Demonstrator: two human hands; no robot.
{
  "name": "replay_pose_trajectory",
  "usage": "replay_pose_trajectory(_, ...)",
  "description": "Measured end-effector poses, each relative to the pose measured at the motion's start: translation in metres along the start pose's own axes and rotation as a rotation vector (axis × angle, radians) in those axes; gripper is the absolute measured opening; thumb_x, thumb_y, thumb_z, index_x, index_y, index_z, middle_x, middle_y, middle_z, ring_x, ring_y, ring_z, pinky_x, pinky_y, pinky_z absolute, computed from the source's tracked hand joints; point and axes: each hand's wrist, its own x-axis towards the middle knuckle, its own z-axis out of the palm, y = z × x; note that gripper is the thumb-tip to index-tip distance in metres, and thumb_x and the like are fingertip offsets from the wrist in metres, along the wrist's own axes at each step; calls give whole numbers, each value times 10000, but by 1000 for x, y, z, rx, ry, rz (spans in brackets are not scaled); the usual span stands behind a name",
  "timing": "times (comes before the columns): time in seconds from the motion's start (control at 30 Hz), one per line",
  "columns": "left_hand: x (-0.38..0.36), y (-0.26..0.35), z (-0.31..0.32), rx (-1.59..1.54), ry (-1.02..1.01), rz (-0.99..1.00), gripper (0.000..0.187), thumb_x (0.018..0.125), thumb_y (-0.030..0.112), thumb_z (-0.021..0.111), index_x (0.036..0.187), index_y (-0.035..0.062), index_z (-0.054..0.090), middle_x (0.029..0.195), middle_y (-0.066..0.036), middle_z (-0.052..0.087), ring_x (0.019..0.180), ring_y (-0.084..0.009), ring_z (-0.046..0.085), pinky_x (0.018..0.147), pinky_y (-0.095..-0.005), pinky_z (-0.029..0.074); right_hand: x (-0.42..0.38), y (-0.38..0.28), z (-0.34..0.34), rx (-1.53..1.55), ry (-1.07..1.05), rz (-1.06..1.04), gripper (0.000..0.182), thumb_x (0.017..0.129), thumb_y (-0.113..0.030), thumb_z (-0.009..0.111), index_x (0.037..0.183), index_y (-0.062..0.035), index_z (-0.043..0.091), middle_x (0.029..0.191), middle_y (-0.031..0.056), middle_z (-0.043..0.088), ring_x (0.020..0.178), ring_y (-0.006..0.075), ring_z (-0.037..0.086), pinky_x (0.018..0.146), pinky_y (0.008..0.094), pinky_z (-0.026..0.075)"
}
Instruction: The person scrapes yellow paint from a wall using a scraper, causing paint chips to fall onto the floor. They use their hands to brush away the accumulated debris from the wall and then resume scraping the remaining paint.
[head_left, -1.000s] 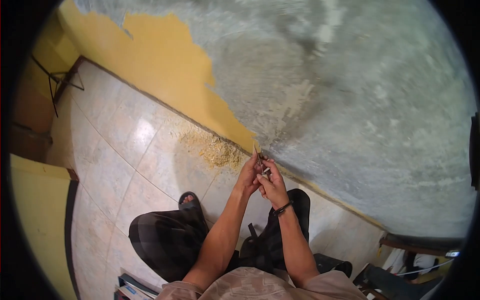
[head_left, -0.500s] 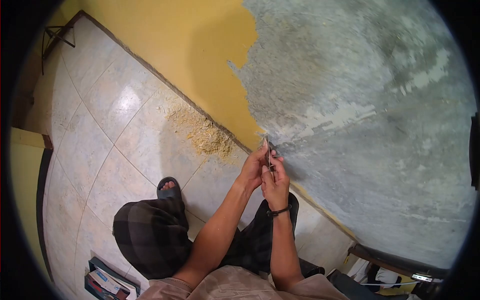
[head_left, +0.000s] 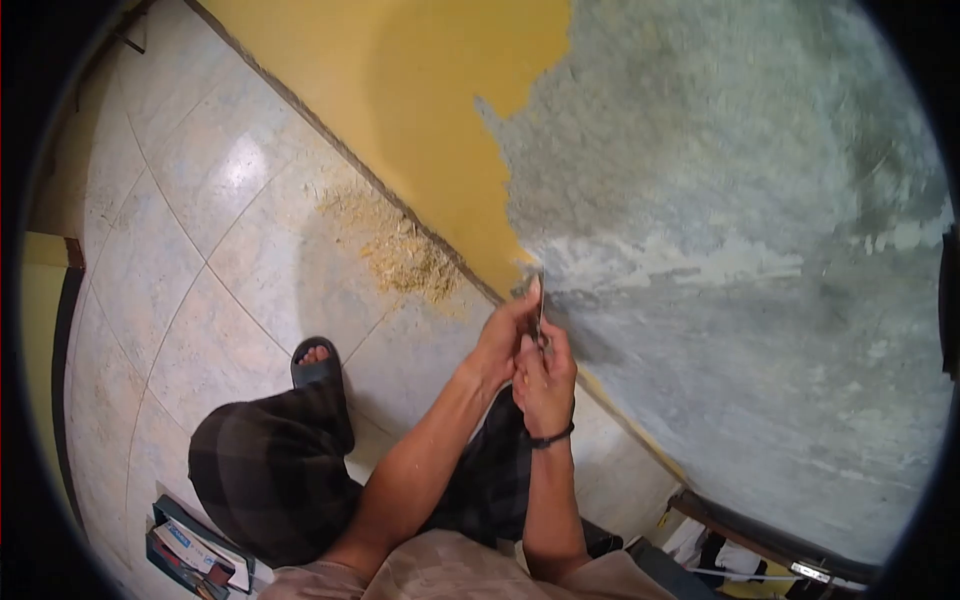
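Observation:
Both of my hands are closed together around a thin scraper (head_left: 542, 300), seen nearly edge-on. Its narrow blade points up toward the wall, where the yellow paint meets bare grey plaster. My left hand (head_left: 503, 338) grips it from the left, thumb stretched along the blade. Lower down, my right hand (head_left: 548, 385), with a dark band at the wrist, is wrapped round the handle, which the fingers mostly hide. Just ahead of the blade lies the lower corner of the yellow paint (head_left: 440, 110), beside the scraped grey wall (head_left: 690, 170).
A heap of yellowish paint scrapings (head_left: 410, 262) lies on the tiled floor (head_left: 190, 240) along the wall's foot. My sandalled foot (head_left: 318, 362) is left of my arms. A dark box of papers (head_left: 200, 550) sits lower left. Cloths and a dark rack (head_left: 740, 545) are lower right.
The camera view has tilted and shifted a little, so the heap and my foot appear further left. Both hands keep their hold on the scraper near the same paint edge.

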Motion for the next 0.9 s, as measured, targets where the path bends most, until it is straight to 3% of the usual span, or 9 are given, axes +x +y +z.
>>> replay_pose_trajectory(0.2,-4,-12,1,-31,27,-30,296,915,402,556,854,114,580,705,-14,562,598,-144,542,523,-292,465,-1,-15,3,-45,-1,98,268,940,-108,546,1198,-77,480,607,-38,455,408,18,347,346,184,245)
replay_pose_trajectory(0.27,5,9,11,-4,54,34,317,915,413,554,834,108,580,692,-20,564,587,-149,539,525,-295,473,8,-6,-4,2,-22,-2,213,949,-108,539,1151,-45,518,663,-43,511,488,0,407,399,176,296)
replay_pose_trajectory(0.33,7,18,4,-125,50,42,340,909,422,560,803,100,576,682,-34,567,582,-155,542,517,-288,474,27,-9,8,-61,-120,37,204,956,-84,508,1152,-29,527,797,-24,548,566,-6,421,453,166,315)
replay_pose_trajectory(0.37,6,31,-7,-142,-38,34,340,902,421,571,800,96,571,683,-42,568,583,-157,547,513,-280,472,29,2,12,-143,-105,-47,208,958,-77,502,1159,-28,523,799,-20,547,564,-2,417,456,165,314)
replay_pose_trajectory(0.43,4,14,-13,-96,12,22,331,899,412,580,800,97,569,678,-39,560,585,-156,547,518,-283,473,33,6,19,-224,-132,-154,212,959,-71,496,1165,-26,520,800,-16,546,562,1,412,458,163,314)
replay_pose_trajectory(0.5,7,-5,-7,-103,145,-47,315,884,401,613,808,98,574,678,-32,552,576,-148,539,506,-287,466,3,0,4,24,32,32,215,955,-62,499,1166,-23,512,818,-6,544,582,5,423,462,168,324)
replay_pose_trajectory(0.63,7,2,-13,-141,120,-64,240,886,349,638,814,130,574,721,-4,528,612,-120,522,504,-270,450,10,-3,2,-55,13,110,215,948,-43,504,1163,-32,508,792,-11,543,568,8,421,452,173,322)
replay_pose_trajectory(0.73,5,-3,-9,-131,41,-75,237,889,352,632,832,130,574,725,-6,525,617,-123,525,508,-276,459,1,-2,6,-23,57,56,199,944,-54,518,1144,-53,520,654,-50,494,499,8,384,421,179,287)
replay_pose_trajectory(0.9,8,-1,-12,-174,29,-35,237,898,346,619,933,116,576,779,-21,542,671,-130,544,580,-305,490,11,1,9,-108,37,83,196,948,-63,514,1141,-33,522,687,-31,515,513,9,420,423,182,310)
